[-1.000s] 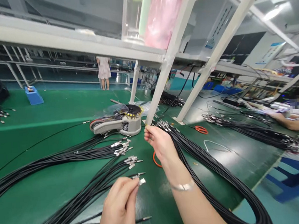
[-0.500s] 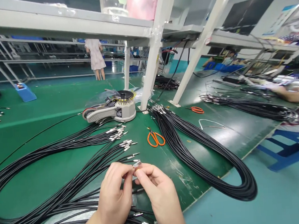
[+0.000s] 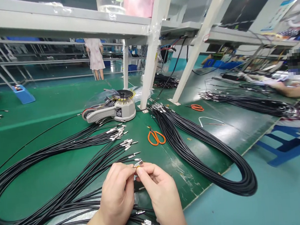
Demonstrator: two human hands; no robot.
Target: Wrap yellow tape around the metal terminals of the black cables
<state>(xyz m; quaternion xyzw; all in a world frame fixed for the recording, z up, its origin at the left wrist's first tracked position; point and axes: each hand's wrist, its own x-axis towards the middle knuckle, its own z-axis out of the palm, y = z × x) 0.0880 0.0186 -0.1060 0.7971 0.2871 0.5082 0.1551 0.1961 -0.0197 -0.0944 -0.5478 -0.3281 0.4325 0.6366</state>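
My left hand [image 3: 118,193] and my right hand [image 3: 161,191] meet at the front of the bench. Between their fingertips sits a small silvery metal connector [image 3: 138,164]. Both hands are closed in a pinch on it, left thumb and forefinger at its left side, right thumb and fingers at its right. Whatever joins the connector behind the fingers is hidden. Black cables [image 3: 74,180] with metal ends run in a big loop to the left and beneath my hands. More metal connectors [image 3: 147,224] lie below, between my wrists.
Orange-handled scissors [image 3: 156,137] lie beyond my hands. A grey tape dispenser [image 3: 122,109] stands behind them. Another cable bundle [image 3: 207,149] hangs over the bench edge at right. White posts [image 3: 150,53] rise from the green bench [image 3: 48,113]. A co-worker's arm [image 3: 290,90] is at far right.
The view has shifted slightly. My hands stay together in a pinch; the connector between my fingertips has tilted a little and shows more of its silvery side.
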